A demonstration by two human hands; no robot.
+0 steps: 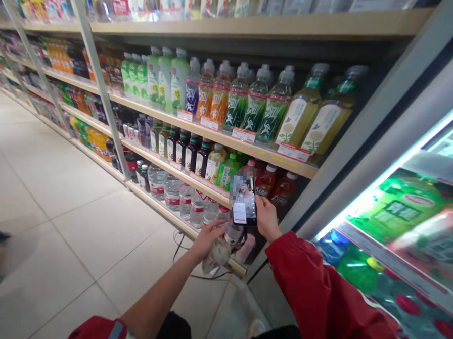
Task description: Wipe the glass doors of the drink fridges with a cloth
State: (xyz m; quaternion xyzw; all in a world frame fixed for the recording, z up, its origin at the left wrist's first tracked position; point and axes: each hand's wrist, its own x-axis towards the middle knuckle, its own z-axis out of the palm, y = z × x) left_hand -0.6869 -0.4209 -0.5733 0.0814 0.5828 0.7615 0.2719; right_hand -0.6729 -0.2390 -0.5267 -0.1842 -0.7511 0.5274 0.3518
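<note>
A smartphone (243,211) with its lit screen facing me is held upright in my right hand (268,220), whose fingers close around its right edge. The screen shows a picture of a person and a white panel below. My left hand (208,238) is just below and left of the phone, its fingertips near the phone's lower edge. Under its fingers hangs a crumpled, see-through pouch (217,255) that looks like a plastic bag; its contents are too blurred to name. A dark strap (245,236) dangles beneath the phone.
Shelves (213,133) of drink bottles (233,101) run along the front and left. Large water bottles (172,192) fill the lowest shelf. A lit cooler (397,249) stands close on the right. A black cable (177,250) lies on the tiled floor (75,232).
</note>
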